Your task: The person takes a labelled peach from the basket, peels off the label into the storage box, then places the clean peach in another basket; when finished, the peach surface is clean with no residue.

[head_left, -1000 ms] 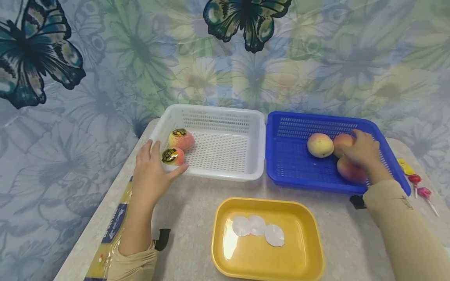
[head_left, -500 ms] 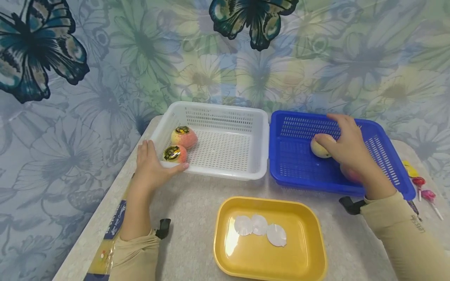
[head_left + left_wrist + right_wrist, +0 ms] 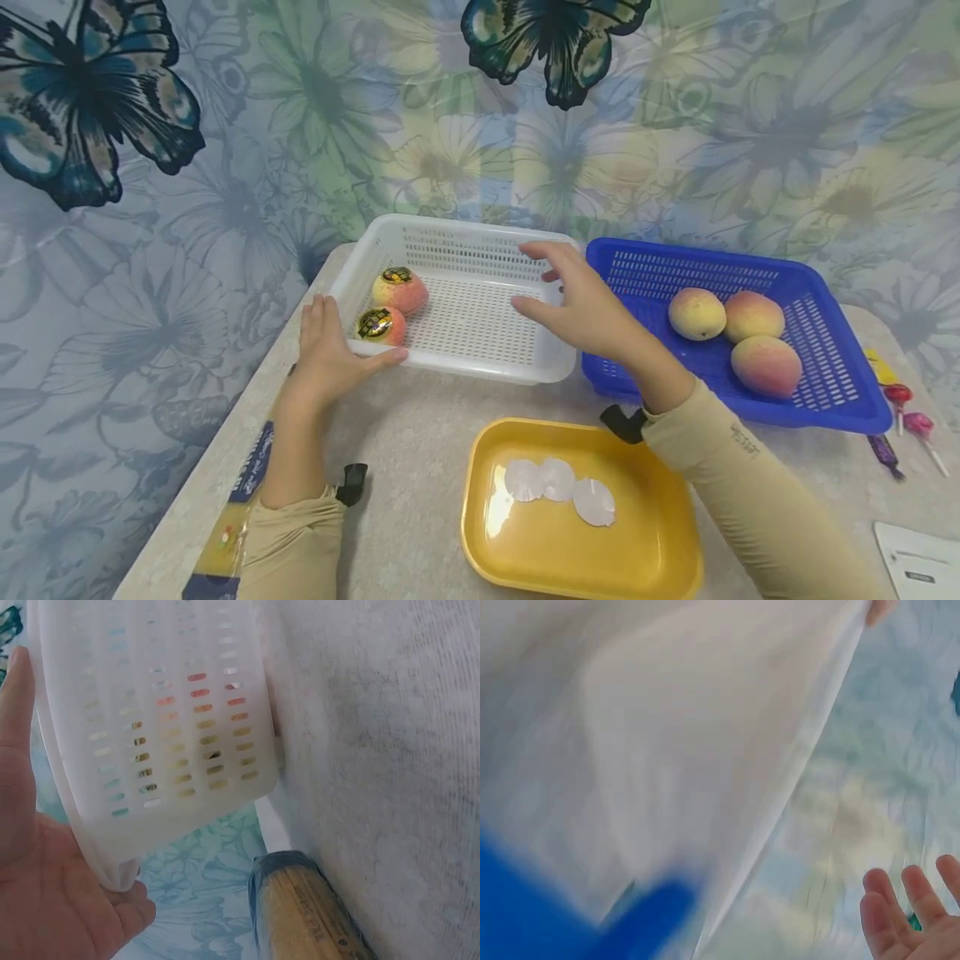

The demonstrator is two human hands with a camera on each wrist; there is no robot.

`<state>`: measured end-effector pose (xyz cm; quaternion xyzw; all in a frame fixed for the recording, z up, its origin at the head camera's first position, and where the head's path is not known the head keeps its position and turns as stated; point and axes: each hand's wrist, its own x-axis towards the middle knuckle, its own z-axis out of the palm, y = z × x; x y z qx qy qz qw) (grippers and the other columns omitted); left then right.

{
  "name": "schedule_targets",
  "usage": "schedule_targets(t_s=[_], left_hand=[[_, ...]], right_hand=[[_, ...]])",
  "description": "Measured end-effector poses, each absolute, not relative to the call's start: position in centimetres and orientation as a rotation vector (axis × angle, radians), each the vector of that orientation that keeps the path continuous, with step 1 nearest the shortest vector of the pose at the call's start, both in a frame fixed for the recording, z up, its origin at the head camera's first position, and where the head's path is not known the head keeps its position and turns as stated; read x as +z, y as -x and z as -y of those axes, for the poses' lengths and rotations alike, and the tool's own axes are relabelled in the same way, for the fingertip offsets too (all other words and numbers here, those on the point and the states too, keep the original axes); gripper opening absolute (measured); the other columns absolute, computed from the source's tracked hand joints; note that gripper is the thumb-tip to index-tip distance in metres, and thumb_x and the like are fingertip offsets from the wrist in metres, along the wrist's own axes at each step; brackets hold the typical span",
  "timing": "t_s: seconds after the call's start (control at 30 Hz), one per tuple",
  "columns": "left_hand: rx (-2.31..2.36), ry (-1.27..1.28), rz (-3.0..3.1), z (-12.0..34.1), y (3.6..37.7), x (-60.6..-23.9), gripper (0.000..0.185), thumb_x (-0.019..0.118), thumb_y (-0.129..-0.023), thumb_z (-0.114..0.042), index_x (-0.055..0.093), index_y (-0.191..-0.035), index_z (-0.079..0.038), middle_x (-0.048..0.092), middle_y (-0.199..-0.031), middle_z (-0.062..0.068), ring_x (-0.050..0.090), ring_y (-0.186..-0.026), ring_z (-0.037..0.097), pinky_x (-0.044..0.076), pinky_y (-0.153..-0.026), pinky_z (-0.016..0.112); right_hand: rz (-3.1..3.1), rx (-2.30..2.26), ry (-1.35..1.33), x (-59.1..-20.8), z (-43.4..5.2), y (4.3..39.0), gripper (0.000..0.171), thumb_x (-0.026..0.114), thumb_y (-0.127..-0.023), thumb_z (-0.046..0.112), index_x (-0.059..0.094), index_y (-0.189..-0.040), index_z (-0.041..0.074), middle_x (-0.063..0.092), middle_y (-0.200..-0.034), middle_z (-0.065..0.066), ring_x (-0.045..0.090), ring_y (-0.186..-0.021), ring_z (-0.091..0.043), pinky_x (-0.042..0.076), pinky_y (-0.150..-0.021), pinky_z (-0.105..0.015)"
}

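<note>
My left hand rests at the front left corner of the white basket, fingers straight along its left side and thumb along the front rim. The left wrist view shows this hand against the slatted basket wall. Two peaches with black-and-gold stickers lie inside, a rear peach and a front peach. My right hand, fingers spread and loosely bent, hovers over the white basket's right end with nothing held. In the blue basket lie three unstickered peaches, including a pale yellow one.
A yellow tray with white round papers stands in front. Lollipops and small wrapped sweets lie right of the blue basket. A long yellow-and-blue packet runs along the left table edge. Flowered cloth hangs behind.
My right hand has moved left, out of the blue basket and over to the white one, leaving the three peaches behind. My left hand has stayed at its corner.
</note>
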<state>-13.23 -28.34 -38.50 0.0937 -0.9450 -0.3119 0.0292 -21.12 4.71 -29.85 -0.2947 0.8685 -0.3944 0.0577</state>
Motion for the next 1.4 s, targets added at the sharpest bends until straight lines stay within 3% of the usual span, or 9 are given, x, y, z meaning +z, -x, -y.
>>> schedule_targets(t_s=[0.27,0.43,0.67,0.93,1.13,1.4], left_hand=[[-0.96,-0.246,2.933,28.7,13.1,-38.4,0.136,0.081,-0.072,-0.06,-0.004,-0.156,0.005,-0.01,-0.163,0.028,-0.01,-0.151,0.047,0.01,-0.118,0.068],[-0.95,-0.236,2.951,28.7,12.9,-38.1,0.135,0.08,-0.074,-0.059,-0.005,-0.155,0.007,-0.009,-0.163,0.03,-0.009,-0.15,0.049,0.009,-0.119,0.068],[-0.937,-0.25,2.985,28.8,12.7,-37.8,0.135,0.078,-0.074,-0.062,-0.006,-0.156,0.005,-0.012,-0.163,0.028,-0.012,-0.151,0.046,0.01,-0.118,0.069],[-0.927,-0.235,2.975,28.8,12.6,-37.8,0.135,0.078,-0.074,-0.062,-0.004,-0.155,0.007,-0.009,-0.163,0.03,-0.009,-0.151,0.047,0.011,-0.119,0.067],[-0.924,-0.232,2.977,28.7,12.6,-38.0,0.134,0.078,-0.074,-0.063,-0.003,-0.156,0.006,-0.01,-0.163,0.029,-0.009,-0.152,0.045,0.011,-0.119,0.067],[-0.914,-0.236,2.984,28.8,12.5,-37.8,0.134,0.077,-0.075,-0.064,-0.005,-0.155,0.007,-0.011,-0.163,0.027,-0.009,-0.152,0.043,0.011,-0.12,0.065]], right_hand=[[-2.517,-1.018,0.974,-32.4,2.4,21.4,0.067,0.069,-0.093,0.034,0.038,-0.15,0.018,0.041,-0.15,-0.004,0.052,-0.123,-0.023,0.05,-0.102,-0.039],[-2.494,-0.916,1.012,-34.1,5.2,22.0,0.067,0.069,-0.093,0.033,0.039,-0.15,0.015,0.043,-0.148,-0.006,0.047,-0.133,-0.022,0.042,-0.112,-0.04],[-2.44,-0.842,0.979,-35.3,7.6,23.1,0.071,0.069,-0.093,0.033,0.036,-0.152,0.014,0.043,-0.149,-0.013,0.044,-0.138,-0.029,0.038,-0.116,-0.044],[-2.377,-0.854,1.103,-36.9,10.1,24.0,0.067,0.073,-0.09,0.023,0.043,-0.147,0.007,0.053,-0.144,-0.009,0.041,-0.141,-0.023,0.029,-0.121,-0.038],[-2.369,-0.846,1.185,-37.9,11.4,24.6,0.062,0.076,-0.088,0.021,0.049,-0.141,0.007,0.058,-0.14,-0.009,0.048,-0.137,-0.021,0.029,-0.121,-0.034],[-2.387,-0.77,1.202,-38.7,12.6,24.8,0.062,0.075,-0.089,0.025,0.048,-0.143,0.011,0.04,-0.151,-0.011,0.037,-0.142,-0.023,0.032,-0.12,-0.037]])
